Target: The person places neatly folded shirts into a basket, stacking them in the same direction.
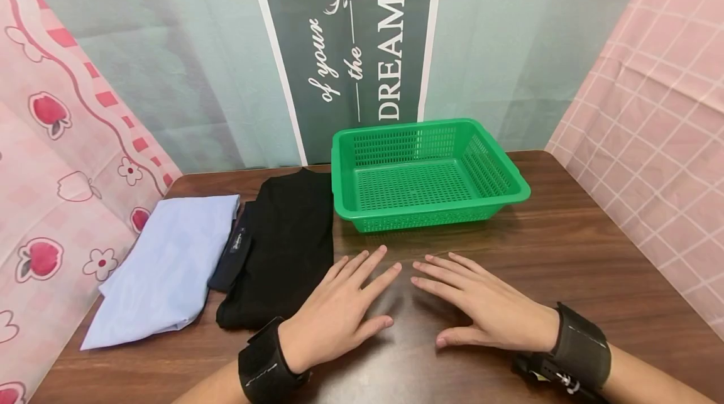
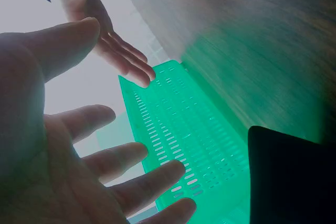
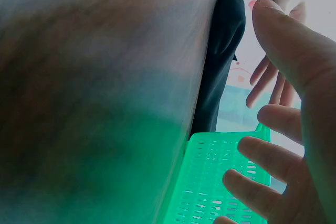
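Hovering over the table [image 1: 396,366], the left hand [image 1: 330,322] and right hand [image 1: 498,313] spread their fingers, neither holding anything. To their left lie the black cloth [image 1: 288,247] and blue cloth [image 1: 172,259], both folded; a one-handed grab, I'd judge, could spill the layers apart. Beyond the hands stands the basket [image 1: 421,210], just beside the black cloth, where a sideways nudge could rumple it. Behind hangs the curtain [image 1: 192,77], which a hard shove could snag.
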A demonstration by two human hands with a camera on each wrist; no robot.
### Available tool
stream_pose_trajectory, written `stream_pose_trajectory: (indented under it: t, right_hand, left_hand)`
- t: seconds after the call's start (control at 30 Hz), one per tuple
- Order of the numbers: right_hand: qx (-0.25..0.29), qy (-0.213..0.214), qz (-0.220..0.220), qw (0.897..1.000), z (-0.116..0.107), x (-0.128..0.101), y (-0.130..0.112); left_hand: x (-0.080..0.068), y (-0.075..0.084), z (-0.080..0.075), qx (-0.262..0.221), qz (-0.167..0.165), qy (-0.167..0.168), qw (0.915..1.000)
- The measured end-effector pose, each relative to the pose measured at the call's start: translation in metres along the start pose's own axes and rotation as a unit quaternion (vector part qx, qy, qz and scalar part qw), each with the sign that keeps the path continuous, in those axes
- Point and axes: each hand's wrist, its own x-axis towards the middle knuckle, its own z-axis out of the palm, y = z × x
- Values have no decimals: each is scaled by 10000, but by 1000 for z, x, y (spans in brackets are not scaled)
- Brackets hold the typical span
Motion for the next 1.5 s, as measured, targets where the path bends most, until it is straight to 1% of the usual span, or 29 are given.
stream_pose_trajectory:
  t: [0.13, 0.2, 0.23, 0.3, 0.37, 0.4, 0.43, 0.47, 0.5, 0.53, 0.6, 0.63, 0.7, 0.83, 0.87, 0.93, 1.07, 1.13, 1.2, 1.33, 1.43, 1.5]
  right_hand:
    - [24, 0, 6, 10000, 1, 0, -1]
    - [-5, -29, 10, 10000, 2, 0, -1]
    - [-2, -31, 2, 10000, 2, 0, -1]
    - [5, -44, -16, 10000, 2, 0, -1]
    - [14, -63, -29, 10000, 2, 0, -1]
    - [6, -68, -28, 10000, 2, 0, -1]
    - [22, -67, -32, 10000, 2, 0, 0]
    - [21, -80, -22, 10000, 1, 0, 0]
    - [25, -90, -14, 10000, 1, 0, 1]
    - [28, -110, -10, 9999, 0, 0, 1]
    - [17, -170, 16, 9999, 1, 1, 1]
    - [44, -180, 11, 9998, 1, 1, 1]
    - [64, -211, 27, 9998, 2, 2, 0]
    - [52, -213, 76, 9997, 4, 3, -1]
    - [49, -209, 89, 9997, 4, 3, -2]
    - [34, -190, 105, 9998, 3, 4, -2]
    - [22, -147, 88, 9999, 3, 4, -1]
    - [30, -142, 86, 9999, 3, 3, 0]
    - [41, -159, 92, 9998, 3, 2, 0]
    - [56, -197, 87, 9998, 4, 3, 0]
    - [46, -199, 76, 9998, 3, 4, 1]
    - [45, -202, 71, 9998, 3, 5, 1]
  left_hand:
    - [-1, 0, -3, -40, -38, -55, 10000]
    - [-2, -1, -8, -51, -35, 45, 10000]
    - [-3, -2, -12, -49, -7, 186, 9998]
    - [-5, -8, -25, -51, 82, 652, 9978]
    - [-6, -18, -43, -41, 187, 1263, 9918]
    - [-8, -24, -52, -38, 186, 1586, 9872]
    - [-9, -30, -62, -52, 124, 1829, 9830]
    - [-11, -37, -71, -63, 11, 2001, 9798]
    - [-12, -44, -79, -64, -148, 2081, 9780]
    - [-15, -52, -84, -70, -354, 2094, 9772]
    - [-21, -66, -92, -79, -803, 1984, 9768]
    - [-23, -73, -95, -100, -1010, 1860, 9773]
    - [-27, -85, -97, -167, -1302, 1680, 9770]
    - [-31, -100, -100, -325, -1587, 1526, 9749]
    - [-32, -104, -99, -327, -1639, 1452, 9752]
    - [-31, -110, -97, -343, -1737, 1177, 9771]
    - [-25, -120, -86, -400, -1830, 312, 9818]
    - [-23, -123, -79, -472, -1784, -4, 9828]
    - [-20, -123, -73, -556, -1703, -158, 9837]
    - [-18, -122, -64, -731, -1598, -337, 9839]
    - [-18, -121, -61, -944, -1617, -629, 9803]
    - [-19, -121, -59, -1093, -1672, -909, 9756]
